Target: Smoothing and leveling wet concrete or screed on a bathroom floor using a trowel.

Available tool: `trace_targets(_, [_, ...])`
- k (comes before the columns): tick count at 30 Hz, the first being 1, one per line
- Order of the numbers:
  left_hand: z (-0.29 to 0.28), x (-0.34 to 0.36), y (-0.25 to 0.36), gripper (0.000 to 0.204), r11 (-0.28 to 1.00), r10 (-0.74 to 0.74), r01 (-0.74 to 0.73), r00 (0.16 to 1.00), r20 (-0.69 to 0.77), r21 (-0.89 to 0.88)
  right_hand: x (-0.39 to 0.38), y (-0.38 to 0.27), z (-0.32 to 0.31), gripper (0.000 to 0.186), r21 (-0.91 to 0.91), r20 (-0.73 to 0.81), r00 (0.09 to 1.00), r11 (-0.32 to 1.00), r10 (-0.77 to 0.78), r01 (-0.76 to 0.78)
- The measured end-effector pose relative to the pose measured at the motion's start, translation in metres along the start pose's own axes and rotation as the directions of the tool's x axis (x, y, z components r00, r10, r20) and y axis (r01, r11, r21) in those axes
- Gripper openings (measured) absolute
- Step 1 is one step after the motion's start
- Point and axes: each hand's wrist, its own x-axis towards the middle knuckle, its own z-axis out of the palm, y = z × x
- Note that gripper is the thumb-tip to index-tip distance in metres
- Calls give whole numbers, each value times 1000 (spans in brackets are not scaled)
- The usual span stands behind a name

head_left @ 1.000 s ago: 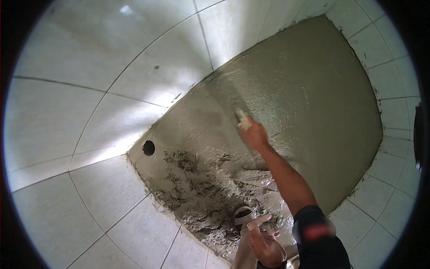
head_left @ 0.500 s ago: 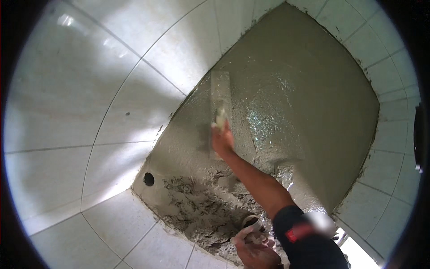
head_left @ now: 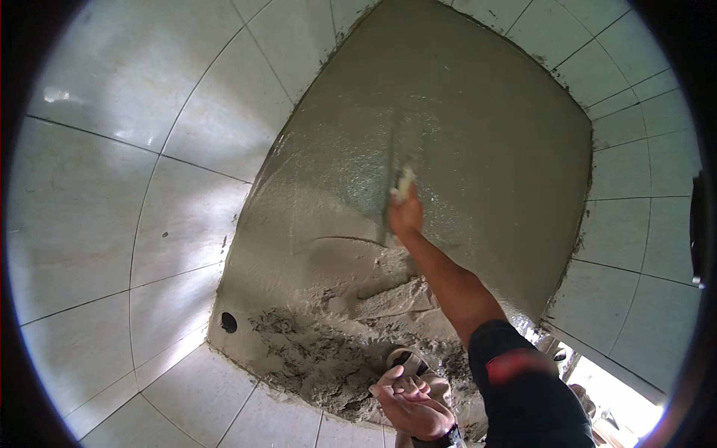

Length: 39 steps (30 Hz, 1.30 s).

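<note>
My right hand (head_left: 405, 215) grips the pale handle of a long, flat finishing trowel (head_left: 408, 142). The trowel's blade lies on wet grey mortar (head_left: 493, 149), near the middle of the floor, and blurs into it. My left hand (head_left: 418, 407) hangs low at the lower edge, palm partly up. Its fingers curl loosely and nothing shows in them. Just beyond the left hand is a foot in a sandal (head_left: 407, 358), on rough, lumpy mortar (head_left: 306, 358). A curved ridge (head_left: 347, 239) marks the mortar left of my right wrist.
Pale tiled wall (head_left: 187, 194) borders the mortar on the left, with more tiles (head_left: 627, 231) on the right. A round dark drain hole (head_left: 228, 322) sits at the near left corner. Light tiles (head_left: 202, 396) lie along the near edge. Bright light and some objects show at lower right.
My right hand has swept the trowel rightward, away from the left wall. The mortar behind it looks smoother, with a curved ridge showing. The view has shifted too. My left hand stays low.
</note>
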Motion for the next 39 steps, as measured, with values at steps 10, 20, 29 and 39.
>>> trace_targets(10, [5,-41,-21,49,997,-59,60,998,10,-45,-59,175,-184,51,-39,-263,961,997,-80,72])
trace_targets(20, [-41,-96,-29,46,982,170,-168,985,10,-88,93,165,-290,52,-188,75,975,958,-208,219])
trace_targets(29, [-126,-188,-38,54,962,271,-261,922,275,-73,87,129,-267,52,-148,591,791,943,-158,300])
trace_targets(39, [-321,-333,-46,50,-84,827,-118,546,135,990,-55,185,-292,54,-9,945,232,691,-231,723])
